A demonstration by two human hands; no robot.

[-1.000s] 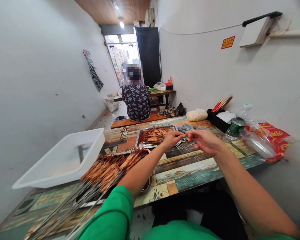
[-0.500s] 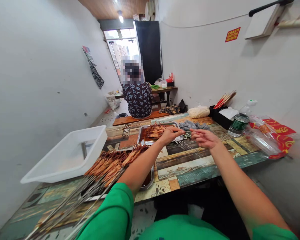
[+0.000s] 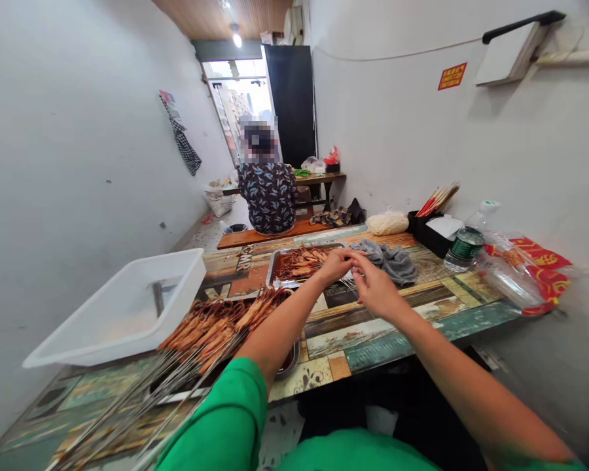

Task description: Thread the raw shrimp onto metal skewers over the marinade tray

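My left hand [image 3: 337, 263] and my right hand [image 3: 374, 286] meet at the fingertips above the right end of the far metal tray [image 3: 271, 273]. Both have their fingers pinched together; whatever is between them is too small to make out. Reddish-brown skewered meat [image 3: 302, 260] lies in that tray in dark red sauce, its thin metal skewers [image 3: 349, 285] sticking out under my hands. Nearer, beside my left forearm, a larger pile of skewered meat [image 3: 216, 327] rests across another tray, with long metal skewers [image 3: 122, 399] pointing toward me. A grey cloth [image 3: 397, 263] lies just beyond my right hand.
A white plastic tub [image 3: 122, 307] stands at the left of the patterned table [image 3: 334, 333]. Along the right are a black box [image 3: 429, 239] with chopsticks, a water bottle [image 3: 464, 245] and red packaging [image 3: 540, 268]. Another person [image 3: 266, 196] sits ahead on a bench [image 3: 240, 239], back turned.
My right hand has moved left, closing the gap to my left hand until the fingertips meet. The grey cloth shows more fully now. The view has shifted slightly.
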